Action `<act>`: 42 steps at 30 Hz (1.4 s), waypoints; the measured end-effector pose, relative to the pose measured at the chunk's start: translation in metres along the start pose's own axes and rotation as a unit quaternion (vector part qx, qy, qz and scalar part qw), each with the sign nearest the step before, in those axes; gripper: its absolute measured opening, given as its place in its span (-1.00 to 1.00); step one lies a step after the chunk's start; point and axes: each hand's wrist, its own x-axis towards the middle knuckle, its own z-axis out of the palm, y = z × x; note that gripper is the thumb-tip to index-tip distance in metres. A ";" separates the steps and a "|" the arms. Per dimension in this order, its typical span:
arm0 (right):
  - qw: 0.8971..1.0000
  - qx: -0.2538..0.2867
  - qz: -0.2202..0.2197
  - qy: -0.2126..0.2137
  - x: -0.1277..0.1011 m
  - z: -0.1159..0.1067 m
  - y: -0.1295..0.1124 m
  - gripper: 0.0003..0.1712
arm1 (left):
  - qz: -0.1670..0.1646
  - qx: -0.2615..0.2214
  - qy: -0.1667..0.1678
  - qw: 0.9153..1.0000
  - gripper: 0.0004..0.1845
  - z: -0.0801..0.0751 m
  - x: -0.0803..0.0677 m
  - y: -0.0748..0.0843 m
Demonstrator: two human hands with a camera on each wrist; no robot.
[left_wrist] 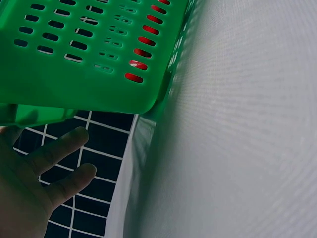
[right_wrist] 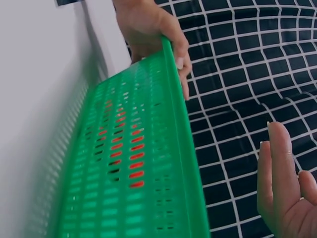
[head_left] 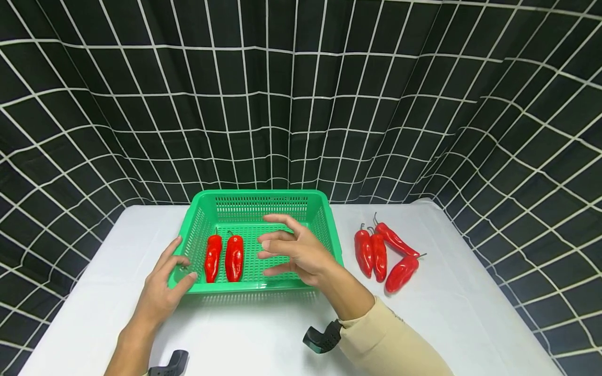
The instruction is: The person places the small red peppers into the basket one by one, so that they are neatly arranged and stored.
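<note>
A green plastic basket [head_left: 263, 286] with slotted walls stands on the white table. Inside, on its left half, two red peppers [head_left: 234, 258] lie side by side, stems toward the back. My left hand [head_left: 162, 290] holds the basket's front left corner, its thumb and a finger over the rim; in the left wrist view two fingers [left_wrist: 57, 151] stretch out beside the basket. Above the basket's right half hovers my right hand [head_left: 301, 250], fingers spread and apart, nothing held. Several more red peppers [head_left: 379, 257] lie in a group on the table, right of the basket.
White cloth [head_left: 470, 313] covers the table. A black curtain with white grid lines [head_left: 282, 115] hangs behind it and along both sides. Black wrist devices [head_left: 324, 337] sit at both wrists.
</note>
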 end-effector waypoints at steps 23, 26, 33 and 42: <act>0.999 -0.031 -0.022 0.037 -0.048 -0.044 -0.022 -0.28 | -0.010 0.003 0.002 1.000 -0.84 0.000 -0.001 0.000; 0.998 -0.032 -0.019 0.047 -0.054 -0.048 -0.023 -0.28 | -0.010 0.003 0.000 1.000 -0.84 0.001 -0.002 -0.001; 0.997 -0.019 -0.026 0.069 -0.069 -0.060 -0.023 -0.30 | -0.004 0.002 0.000 1.000 -0.84 0.002 -0.002 -0.003; 0.993 -0.034 -0.056 0.096 -0.083 -0.078 -0.029 -0.32 | -0.001 0.009 0.005 1.000 -0.85 0.001 -0.001 -0.001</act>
